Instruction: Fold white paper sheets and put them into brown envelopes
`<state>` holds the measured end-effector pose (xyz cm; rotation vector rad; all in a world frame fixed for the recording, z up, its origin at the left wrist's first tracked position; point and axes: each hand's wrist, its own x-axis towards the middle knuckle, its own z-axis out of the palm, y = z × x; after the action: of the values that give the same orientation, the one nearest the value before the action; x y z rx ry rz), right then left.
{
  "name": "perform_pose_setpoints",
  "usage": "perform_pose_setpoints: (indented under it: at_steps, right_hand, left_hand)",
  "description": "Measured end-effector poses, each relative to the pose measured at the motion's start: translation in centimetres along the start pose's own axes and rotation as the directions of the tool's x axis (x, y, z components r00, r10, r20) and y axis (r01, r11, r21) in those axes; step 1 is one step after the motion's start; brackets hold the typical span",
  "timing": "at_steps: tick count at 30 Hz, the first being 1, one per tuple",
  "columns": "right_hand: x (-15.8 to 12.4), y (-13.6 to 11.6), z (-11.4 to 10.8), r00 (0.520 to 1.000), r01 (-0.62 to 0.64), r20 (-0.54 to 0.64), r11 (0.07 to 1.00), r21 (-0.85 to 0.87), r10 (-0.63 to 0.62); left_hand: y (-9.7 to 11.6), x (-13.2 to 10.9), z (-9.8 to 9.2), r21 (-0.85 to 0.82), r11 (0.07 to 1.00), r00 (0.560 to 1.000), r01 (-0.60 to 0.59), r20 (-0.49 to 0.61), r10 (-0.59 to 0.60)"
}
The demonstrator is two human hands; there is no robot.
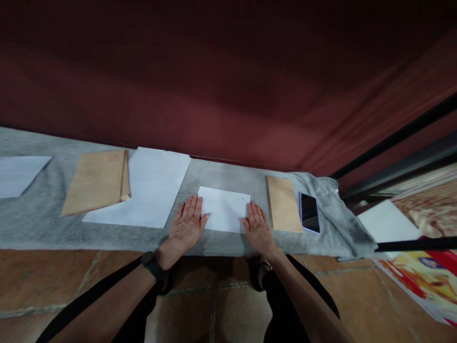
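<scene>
A white sheet of paper (pixel 224 209), perhaps folded, lies flat in front of me. My left hand (pixel 188 220) rests palm down with its fingertips at the sheet's left edge. On the opposite side, my right hand (pixel 257 226) lies flat by the right edge, fingers stretched out. Neither hand grips anything. Just right of my right hand is a narrow brown envelope (pixel 284 205). Further left, larger white sheets (pixel 153 183) lie partly beneath a stack of brown envelopes (pixel 95 181).
Grey cloth (pixel 224 169) covers the long, narrow surface. A phone (pixel 309 212) lies to the right, and another white sheet (pixel 21 175) at far left. A dark red panel (pixel 214 95) rises behind. Black bars (pixel 396 136) and a colourful box (pixel 428 281) are at right.
</scene>
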<state>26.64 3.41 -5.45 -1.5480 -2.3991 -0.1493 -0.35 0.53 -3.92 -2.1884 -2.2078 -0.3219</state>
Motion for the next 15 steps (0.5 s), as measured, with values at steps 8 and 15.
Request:
perform_pose_setpoints:
  at_steps: [8,15]
  right_hand:
    - [0.4,-3.4,-1.5,0.996,0.084,-0.008,0.987,0.134,-0.084]
    - [-2.0,-5.7,-1.6,0.987,0.138,0.059,0.969,0.203,-0.152]
  left_hand:
    - [4.1,-1.4,-0.4,-0.054,0.976,0.973,-0.212,-0.106,0.205]
    - [4.0,-3.3,0.7,-0.063,0.963,0.963,-0.26,-0.086,0.255]
